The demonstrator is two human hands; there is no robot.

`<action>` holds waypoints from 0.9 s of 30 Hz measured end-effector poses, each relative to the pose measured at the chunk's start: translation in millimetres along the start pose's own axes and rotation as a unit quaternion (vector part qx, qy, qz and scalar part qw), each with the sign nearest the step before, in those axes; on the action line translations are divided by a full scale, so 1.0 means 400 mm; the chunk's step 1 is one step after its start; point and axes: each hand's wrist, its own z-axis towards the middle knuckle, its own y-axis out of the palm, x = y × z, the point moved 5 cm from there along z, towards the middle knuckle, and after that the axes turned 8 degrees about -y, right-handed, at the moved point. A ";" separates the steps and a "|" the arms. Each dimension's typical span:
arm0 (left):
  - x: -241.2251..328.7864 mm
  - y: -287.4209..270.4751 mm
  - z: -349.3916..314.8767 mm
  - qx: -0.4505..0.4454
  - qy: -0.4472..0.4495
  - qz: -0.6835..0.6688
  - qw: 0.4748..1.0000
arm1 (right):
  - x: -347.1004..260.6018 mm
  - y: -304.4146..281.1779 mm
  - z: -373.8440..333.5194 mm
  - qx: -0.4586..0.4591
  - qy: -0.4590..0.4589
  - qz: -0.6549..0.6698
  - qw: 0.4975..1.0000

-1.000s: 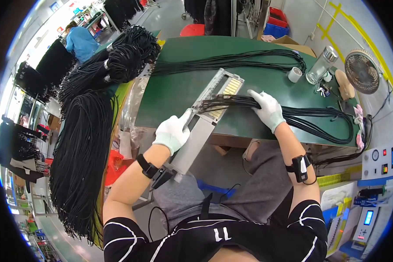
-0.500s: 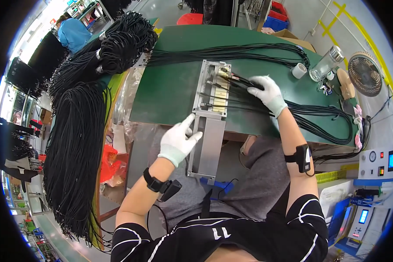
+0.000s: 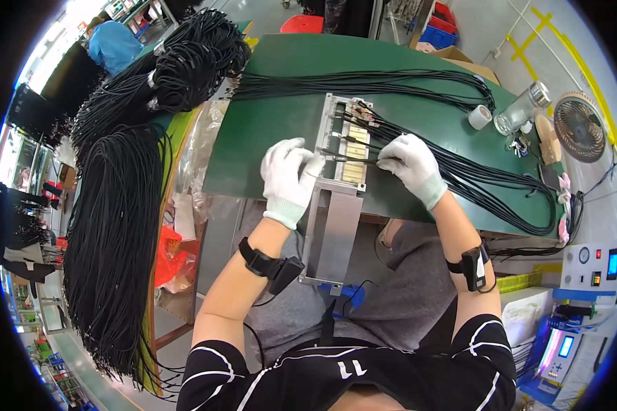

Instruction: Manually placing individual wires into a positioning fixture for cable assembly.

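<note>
The right hand (image 3: 413,168) is coming down, pinching a wire (image 3: 358,160); left of that grip, the left hand (image 3: 285,179) is rising.

A green-topped table (image 3: 274,123) with a curved far edge spreads across the workspace, carrying a metal fixture (image 3: 343,186) set with pale yellow strips, its near end jutting out past the table's front edge. A long run of black cables (image 3: 288,86) stretches along the far side, while a looped bundle of black cables (image 3: 473,166) trails from the fixture to the right. Near the right end stand a white roll (image 3: 480,117) and a clear bottle (image 3: 517,113) with a metallic lid, a bunch of keys (image 3: 517,144) just beside them. At left, a second surface with a yellow-green edge (image 3: 178,142) bears heavy piles of black cables (image 3: 116,233).
</note>
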 end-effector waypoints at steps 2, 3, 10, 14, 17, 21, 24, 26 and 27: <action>0.002 -0.002 0.010 -0.036 0.010 -0.026 0.999 | -0.026 -0.006 0.016 0.005 -0.016 0.020 1.000; -0.001 -0.007 0.009 -0.051 0.014 -0.032 0.998 | -0.045 -0.005 0.014 0.010 -0.027 0.028 0.999; 0.058 0.010 -0.067 -0.107 0.078 -0.131 0.983 | -0.203 0.035 0.024 0.002 -0.077 0.022 0.997; 0.037 -0.003 -0.083 -0.116 0.013 -0.187 0.975 | -0.222 0.029 0.015 0.006 -0.095 0.053 0.994; -0.030 -0.001 -0.077 -0.098 -0.119 -0.298 0.942 | -0.130 0.009 -0.022 -0.049 -0.023 -0.015 0.998; -0.010 -0.013 -0.042 -0.048 0.018 -0.148 0.988 | -0.090 0.021 -0.029 0.008 -0.013 0.074 0.997; -0.021 -0.028 -0.029 -0.029 -0.008 -0.069 0.997 | -0.116 0.039 0.005 -0.023 -0.032 0.039 0.998; -0.035 -0.019 -0.026 -0.034 -0.026 -0.090 0.995 | -0.122 0.020 0.019 -0.020 -0.012 0.015 1.000; -0.044 -0.015 -0.028 -0.024 -0.037 -0.100 0.994 | -0.122 0.013 0.018 -0.007 -0.009 -0.007 1.000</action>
